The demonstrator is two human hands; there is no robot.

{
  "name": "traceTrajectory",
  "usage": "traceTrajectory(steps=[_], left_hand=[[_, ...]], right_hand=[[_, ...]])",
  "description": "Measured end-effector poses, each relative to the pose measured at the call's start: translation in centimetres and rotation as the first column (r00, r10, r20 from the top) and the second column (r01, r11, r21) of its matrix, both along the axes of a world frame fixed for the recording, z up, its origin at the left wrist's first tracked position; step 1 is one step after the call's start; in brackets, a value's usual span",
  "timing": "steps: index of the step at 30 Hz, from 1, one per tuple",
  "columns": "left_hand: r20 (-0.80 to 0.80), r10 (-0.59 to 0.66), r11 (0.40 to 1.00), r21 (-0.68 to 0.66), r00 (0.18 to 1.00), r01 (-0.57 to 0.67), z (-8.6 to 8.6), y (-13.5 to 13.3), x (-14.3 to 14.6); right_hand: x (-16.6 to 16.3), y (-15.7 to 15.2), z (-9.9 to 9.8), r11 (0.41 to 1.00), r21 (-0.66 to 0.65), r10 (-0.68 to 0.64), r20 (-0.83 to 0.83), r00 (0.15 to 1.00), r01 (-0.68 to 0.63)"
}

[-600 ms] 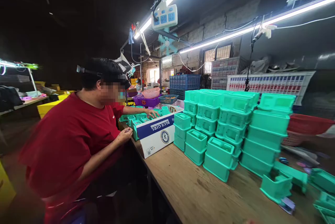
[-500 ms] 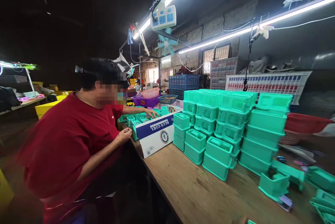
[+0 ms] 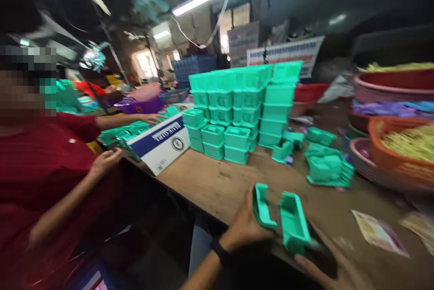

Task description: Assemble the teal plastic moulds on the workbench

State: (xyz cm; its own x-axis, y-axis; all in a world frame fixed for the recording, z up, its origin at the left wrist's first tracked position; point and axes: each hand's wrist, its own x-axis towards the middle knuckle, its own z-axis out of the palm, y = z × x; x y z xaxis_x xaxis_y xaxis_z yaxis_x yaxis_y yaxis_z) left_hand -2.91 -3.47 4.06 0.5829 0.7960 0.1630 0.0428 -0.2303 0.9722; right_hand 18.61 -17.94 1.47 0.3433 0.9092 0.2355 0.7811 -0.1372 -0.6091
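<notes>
My left hand (image 3: 244, 229) grips a flat teal plastic piece (image 3: 261, 206) at the near edge of the wooden bench (image 3: 217, 186). My right hand (image 3: 318, 263) holds a deeper teal plastic box part (image 3: 294, 222) just to its right; the two parts are close but apart. A tall stack of matching teal boxes (image 3: 237, 109) stands further back on the bench, and loose teal parts (image 3: 327, 168) lie to its right. The picture is blurred by motion.
A person in a red shirt (image 3: 37, 177) sits at my left, hands by a blue-and-white cardboard box (image 3: 162, 143) of teal parts. Orange and red basins (image 3: 396, 150) stand at the right. A paper label (image 3: 376, 233) lies on the bench near my right hand.
The view has swung right and down, so my hands and the two teal parts they hold have come into sight. The co-worker now sits at the left edge.
</notes>
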Motion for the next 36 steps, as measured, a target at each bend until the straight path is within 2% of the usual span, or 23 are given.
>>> traceTrajectory(steps=[2,4,7,10,14,18,26,31,36], left_hand=[[-0.040,-0.011,1.000,0.003,0.999,0.011,0.5,0.3,-0.7],[-0.074,-0.026,1.000,0.012,0.997,0.027,0.7,0.6,-1.1],[-0.111,-0.047,0.998,0.028,0.993,0.050,0.9,0.9,-1.5],[-0.145,-0.073,0.996,0.040,0.987,0.080,1.3,1.0,-1.8],[-0.173,-0.103,0.993,0.032,0.980,0.110,1.9,1.1,-2.2],[-0.174,-0.134,0.991,0.008,0.976,0.137,2.1,1.0,-2.3],[-0.119,-0.155,0.987,0.029,0.981,0.160,0.8,0.9,-1.4],[-0.125,-0.139,0.985,0.085,0.982,0.151,0.7,0.8,-1.5],[-0.104,-0.156,0.983,0.085,0.982,0.165,1.2,0.5,-1.5]], right_hand=[[-0.4,-0.8,1.1,0.994,-0.081,0.059,-0.174,0.983,-0.074],[-0.6,-0.6,2.4,0.987,-0.109,0.088,-0.256,0.963,-0.119],[-0.5,0.7,3.8,0.973,-0.104,0.170,-0.277,0.946,-0.205],[-0.3,2.5,4.4,0.949,-0.102,0.263,-0.266,0.927,-0.299],[-0.7,4.5,4.2,0.932,-0.114,0.307,-0.265,0.914,-0.345],[-1.1,5.2,3.5,0.924,-0.070,0.349,-0.252,0.903,-0.377],[-1.1,5.3,2.3,0.911,0.020,0.407,-0.199,0.891,-0.412],[-1.0,5.2,2.5,0.893,0.005,0.443,-0.201,0.874,-0.451],[-1.2,5.1,3.0,0.911,0.002,0.402,-0.224,0.888,-0.412]])
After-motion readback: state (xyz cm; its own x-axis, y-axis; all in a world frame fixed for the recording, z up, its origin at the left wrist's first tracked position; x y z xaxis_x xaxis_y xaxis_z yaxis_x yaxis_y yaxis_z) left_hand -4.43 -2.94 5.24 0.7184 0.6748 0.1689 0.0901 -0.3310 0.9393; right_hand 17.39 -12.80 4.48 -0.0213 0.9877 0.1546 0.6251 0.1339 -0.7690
